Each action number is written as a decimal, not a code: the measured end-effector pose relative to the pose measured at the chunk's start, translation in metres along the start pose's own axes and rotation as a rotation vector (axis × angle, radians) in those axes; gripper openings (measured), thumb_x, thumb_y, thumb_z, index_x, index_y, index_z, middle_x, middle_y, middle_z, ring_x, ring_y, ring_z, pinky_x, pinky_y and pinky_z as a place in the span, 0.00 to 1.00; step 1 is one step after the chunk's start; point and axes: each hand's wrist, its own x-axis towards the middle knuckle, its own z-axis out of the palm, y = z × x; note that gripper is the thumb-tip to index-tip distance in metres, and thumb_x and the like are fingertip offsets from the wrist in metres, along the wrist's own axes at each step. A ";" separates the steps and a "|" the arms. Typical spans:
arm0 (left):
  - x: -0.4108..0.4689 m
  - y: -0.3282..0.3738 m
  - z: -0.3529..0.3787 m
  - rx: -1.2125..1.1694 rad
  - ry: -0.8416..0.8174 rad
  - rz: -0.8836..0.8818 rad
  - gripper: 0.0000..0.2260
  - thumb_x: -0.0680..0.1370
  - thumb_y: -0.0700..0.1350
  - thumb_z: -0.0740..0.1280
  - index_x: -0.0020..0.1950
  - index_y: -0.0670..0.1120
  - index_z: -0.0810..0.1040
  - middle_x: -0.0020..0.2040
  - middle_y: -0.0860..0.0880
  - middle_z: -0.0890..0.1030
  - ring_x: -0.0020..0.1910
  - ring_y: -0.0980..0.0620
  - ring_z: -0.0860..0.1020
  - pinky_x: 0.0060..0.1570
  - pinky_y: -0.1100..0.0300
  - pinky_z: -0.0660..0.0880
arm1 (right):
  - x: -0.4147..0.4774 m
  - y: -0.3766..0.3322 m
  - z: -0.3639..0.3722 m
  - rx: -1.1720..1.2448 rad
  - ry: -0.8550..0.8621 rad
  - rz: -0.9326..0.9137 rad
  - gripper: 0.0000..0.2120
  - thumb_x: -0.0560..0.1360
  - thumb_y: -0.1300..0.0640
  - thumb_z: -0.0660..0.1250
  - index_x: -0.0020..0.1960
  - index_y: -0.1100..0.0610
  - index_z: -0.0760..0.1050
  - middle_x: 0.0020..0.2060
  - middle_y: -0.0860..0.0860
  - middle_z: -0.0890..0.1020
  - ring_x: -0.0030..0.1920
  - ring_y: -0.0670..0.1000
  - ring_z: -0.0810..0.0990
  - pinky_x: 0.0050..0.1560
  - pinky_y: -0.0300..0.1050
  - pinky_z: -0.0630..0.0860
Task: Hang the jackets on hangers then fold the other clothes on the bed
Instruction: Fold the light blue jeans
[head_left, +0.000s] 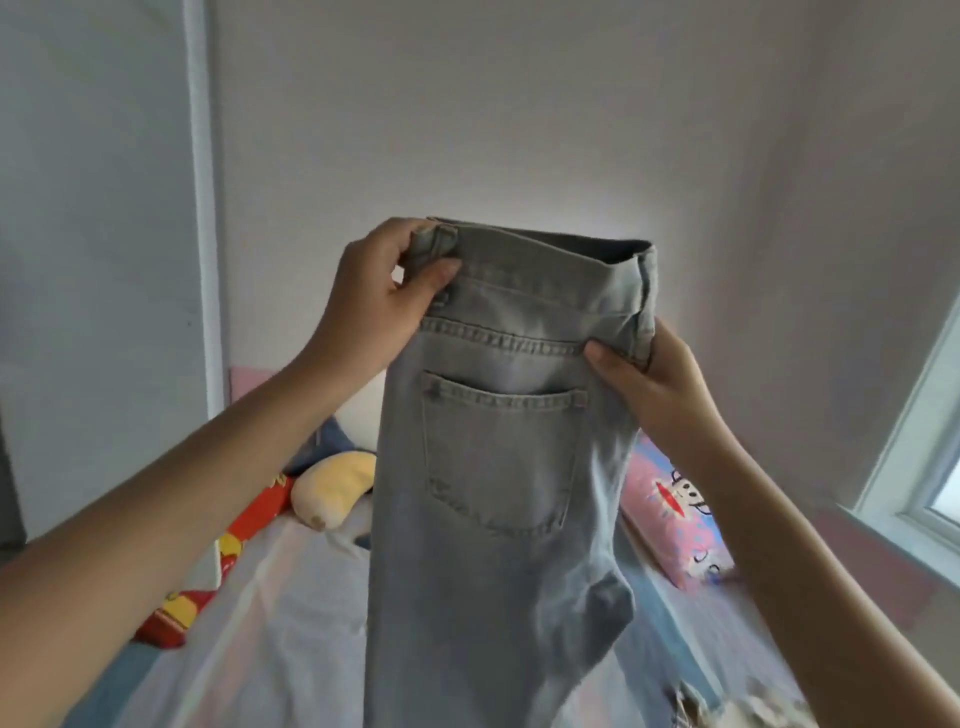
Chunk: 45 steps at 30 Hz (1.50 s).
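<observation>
I hold the grey jeans (498, 467) up in front of me, above the bed (291, 597), so that their own weight pulls the legs straight and lets the creases drop out. My left hand (384, 306) pinches the left end of the waistband (540, 260). The thumb lies across the side that faces me and the other fingers curl round behind, next to a belt loop. My right hand (660, 389) grips the right end a little lower, with the thumb pressed on the denim just under the band and the fingers wrapped behind, out of my sight.

Only one back pocket (498, 457) faces me, so I judge the jeans are doubled lengthwise, one leg over the other. I hold both ends of the band so the two halves do not slide apart. The legs run out past the bottom of the view, and I cannot tell whether the hems touch the bed.

The striped sheet below is where I would lay them for the cross folds. At the far end lie a yellow plush toy (337, 483), a red cushion (249, 525) to the left and a pink pillow (670, 514) to the right, all clear of the near part. No jacket or hanger shows, so I take this to be the folding stage.
</observation>
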 end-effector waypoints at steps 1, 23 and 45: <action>0.015 0.003 -0.002 -0.010 0.017 0.010 0.07 0.76 0.39 0.67 0.53 0.42 0.78 0.43 0.56 0.78 0.41 0.68 0.75 0.43 0.74 0.70 | 0.013 -0.009 -0.003 -0.020 -0.003 -0.047 0.14 0.70 0.54 0.67 0.53 0.57 0.75 0.44 0.45 0.81 0.45 0.43 0.79 0.51 0.45 0.76; 0.130 -0.134 0.072 0.577 -0.255 -0.125 0.17 0.71 0.28 0.61 0.54 0.44 0.72 0.50 0.44 0.77 0.47 0.43 0.76 0.40 0.49 0.74 | 0.194 0.108 0.017 -0.448 0.123 0.152 0.07 0.73 0.68 0.64 0.49 0.65 0.79 0.39 0.53 0.78 0.43 0.49 0.75 0.35 0.39 0.64; -0.329 -0.146 0.054 0.156 -1.138 -0.626 0.20 0.65 0.32 0.67 0.36 0.57 0.65 0.40 0.51 0.77 0.39 0.56 0.75 0.39 0.62 0.70 | -0.222 0.219 0.043 -0.751 -1.064 0.435 0.10 0.68 0.57 0.67 0.50 0.54 0.75 0.48 0.51 0.78 0.50 0.55 0.78 0.43 0.47 0.73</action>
